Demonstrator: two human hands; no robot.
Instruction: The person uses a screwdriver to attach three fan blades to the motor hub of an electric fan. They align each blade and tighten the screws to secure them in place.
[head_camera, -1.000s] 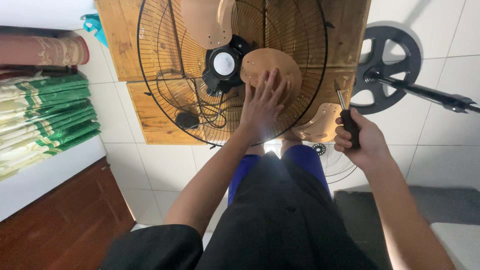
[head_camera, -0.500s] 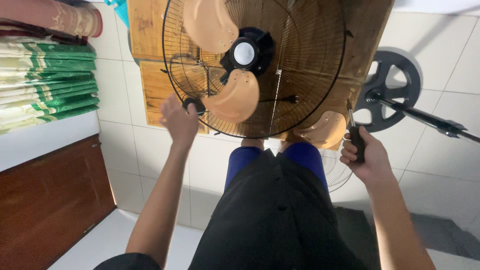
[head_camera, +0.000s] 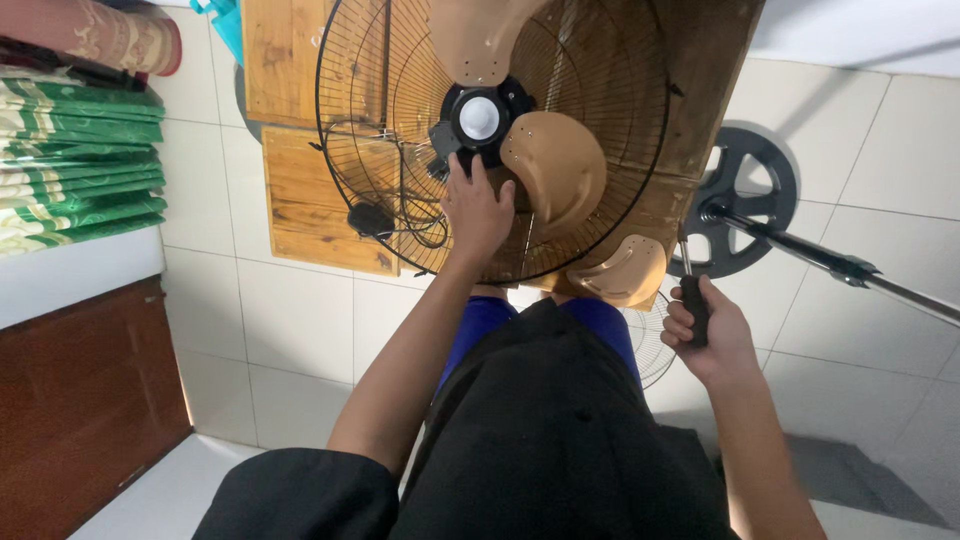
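Head view looks down on a fan lying in its wire guard (head_camera: 350, 120) on a wooden table (head_camera: 300, 215); the left hand (head_camera: 478, 210) rests spread by the black hub (head_camera: 480, 118), touching a tan blade (head_camera: 555, 170). Right hand (head_camera: 705, 335) is clenched round a screwdriver (head_camera: 692, 290). A swinging blade could nip fingers, and the tip could snag the cage

fan guard (head_camera: 380, 120): black wire metal | blades (head_camera: 555, 165): matt tan plastic | table (head_camera: 300, 215): raw wood

Your fan blades (head_camera: 553, 165) are tan, the wire cage (head_camera: 620, 60) is black, and the folded cloths (head_camera: 80, 160) have green and cream stripes.
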